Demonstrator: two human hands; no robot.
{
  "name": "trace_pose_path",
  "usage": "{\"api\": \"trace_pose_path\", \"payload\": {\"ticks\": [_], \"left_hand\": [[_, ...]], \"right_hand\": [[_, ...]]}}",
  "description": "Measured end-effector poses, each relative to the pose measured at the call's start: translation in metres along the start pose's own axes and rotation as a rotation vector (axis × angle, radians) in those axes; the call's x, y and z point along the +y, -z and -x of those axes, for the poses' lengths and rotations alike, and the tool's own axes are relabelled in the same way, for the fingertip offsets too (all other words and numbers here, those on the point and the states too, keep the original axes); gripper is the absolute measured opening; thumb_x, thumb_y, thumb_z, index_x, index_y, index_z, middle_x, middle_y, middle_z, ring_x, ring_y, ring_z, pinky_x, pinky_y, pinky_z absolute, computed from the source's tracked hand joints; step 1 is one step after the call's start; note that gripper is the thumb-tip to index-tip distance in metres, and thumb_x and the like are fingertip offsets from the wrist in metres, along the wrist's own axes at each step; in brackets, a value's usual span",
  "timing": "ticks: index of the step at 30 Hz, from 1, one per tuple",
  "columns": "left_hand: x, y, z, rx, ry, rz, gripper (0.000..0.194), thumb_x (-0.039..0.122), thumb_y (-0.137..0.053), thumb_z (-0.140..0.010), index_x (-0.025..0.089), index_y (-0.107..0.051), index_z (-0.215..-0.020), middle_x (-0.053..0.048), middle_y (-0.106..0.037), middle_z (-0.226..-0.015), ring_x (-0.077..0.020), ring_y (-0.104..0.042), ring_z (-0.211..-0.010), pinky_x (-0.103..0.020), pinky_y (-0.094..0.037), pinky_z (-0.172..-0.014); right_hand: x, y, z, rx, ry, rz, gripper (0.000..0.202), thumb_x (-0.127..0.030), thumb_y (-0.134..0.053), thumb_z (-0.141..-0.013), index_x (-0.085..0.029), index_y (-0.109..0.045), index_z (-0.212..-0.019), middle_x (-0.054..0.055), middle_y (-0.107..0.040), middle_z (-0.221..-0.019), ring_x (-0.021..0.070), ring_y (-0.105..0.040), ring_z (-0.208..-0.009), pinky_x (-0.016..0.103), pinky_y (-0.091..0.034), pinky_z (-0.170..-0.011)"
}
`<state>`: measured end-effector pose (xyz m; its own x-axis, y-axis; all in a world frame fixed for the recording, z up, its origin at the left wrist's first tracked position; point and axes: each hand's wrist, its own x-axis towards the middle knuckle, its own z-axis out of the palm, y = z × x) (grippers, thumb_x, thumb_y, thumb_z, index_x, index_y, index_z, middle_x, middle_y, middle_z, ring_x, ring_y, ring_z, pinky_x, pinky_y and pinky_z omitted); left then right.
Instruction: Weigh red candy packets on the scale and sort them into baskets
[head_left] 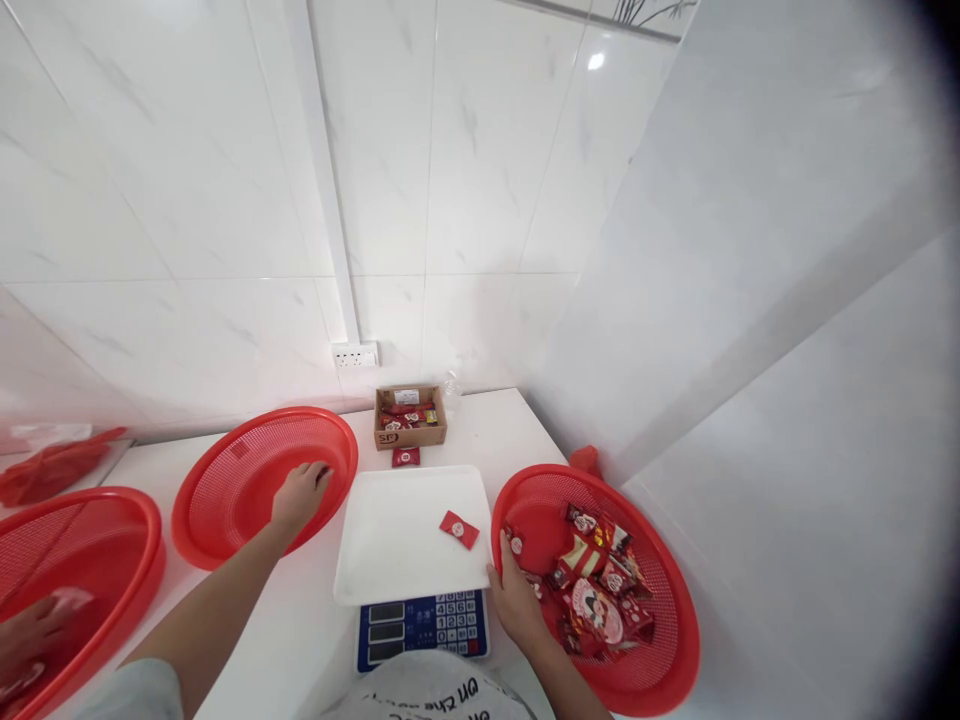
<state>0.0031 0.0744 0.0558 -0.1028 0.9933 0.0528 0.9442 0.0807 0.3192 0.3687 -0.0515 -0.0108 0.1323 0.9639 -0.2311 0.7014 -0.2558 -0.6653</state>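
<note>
"The hands?"

"The right hand [516, 600] grips the rim of a round red plastic basket [675, 600] with red wrapped packets [596, 605] inside. The left hand [298, 497] curls over a second red mesh basket [206, 500]; whether it holds anything, I can't tell."

"Any danger?"

"A tug could tip the loaded basket and spill packets; a bump could knock the small red packet [459, 530] off the white rectangular tray [390, 530]"

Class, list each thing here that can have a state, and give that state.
Cardboard box: open, holding red packets
Scale: display digits unreadable
White tray: on the scale, bearing one red packet
Right basket: partly filled with assorted packets
Left hand: over middle basket, grip unclear
Right hand: gripping right basket's rim
</note>
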Motion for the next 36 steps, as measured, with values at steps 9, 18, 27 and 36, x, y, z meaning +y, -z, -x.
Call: {"api": "trace_pose_path", "payload": {"ticks": [9, 18, 27, 36], "left_hand": [[-0.029, 0.006, -0.003, -0.069, 0.097, -0.056, 0.042, 0.041, -0.025, -0.09, 0.02, -0.057, -0.107, -0.011, -0.06, -0.105, -0.0274, -0.054, -0.097, -0.029, -0.042, -0.057], [-0.029, -0.005, -0.005, -0.08, 0.069, -0.093, 0.046, 0.039, -0.027, -0.09, 0.016, -0.049, -0.123, -0.015, -0.053, -0.117, -0.0301, -0.051, -0.106, -0.034, -0.046, -0.071], [0.032, -0.026, 0.002, -0.052, -0.257, -0.092, 0.046, 0.036, -0.038, -0.089, 0.016, -0.045, -0.13, -0.016, -0.04, -0.139, -0.03, -0.032, -0.13, -0.044, -0.027, -0.105], [0.146, -0.084, 0.062, -0.305, -0.914, -0.006, 0.047, 0.027, -0.045, -0.088, 0.028, -0.037, -0.135, -0.006, -0.038, -0.143, -0.0248, -0.025, -0.135, -0.046, -0.022, -0.108]], "right_hand": [[0.002, -0.001, -0.001, 0.02, 0.015, -0.026, 0.063, -0.027, -0.032, -0.085, -0.003, -0.019, -0.142, 0.015, -0.034, -0.144, 0.0188, -0.026, -0.135, 0.036, -0.02, -0.111], [0.002, -0.001, 0.0, 0.02, 0.031, -0.016, 0.063, -0.027, -0.032, -0.085, -0.002, -0.019, -0.142, 0.016, -0.033, -0.144, 0.02, -0.026, -0.135, 0.037, -0.02, -0.11], [0.004, -0.002, -0.001, 0.024, 0.021, -0.035, 0.063, -0.027, -0.033, -0.085, -0.004, -0.019, -0.143, 0.015, -0.032, -0.145, 0.0194, -0.024, -0.136, 0.037, -0.02, -0.11], [0.0, 0.001, 0.001, 0.014, 0.026, -0.029, 0.063, -0.026, -0.032, -0.085, -0.002, -0.02, -0.142, 0.017, -0.033, -0.144, 0.0193, -0.026, -0.135, 0.036, -0.022, -0.11]]}}
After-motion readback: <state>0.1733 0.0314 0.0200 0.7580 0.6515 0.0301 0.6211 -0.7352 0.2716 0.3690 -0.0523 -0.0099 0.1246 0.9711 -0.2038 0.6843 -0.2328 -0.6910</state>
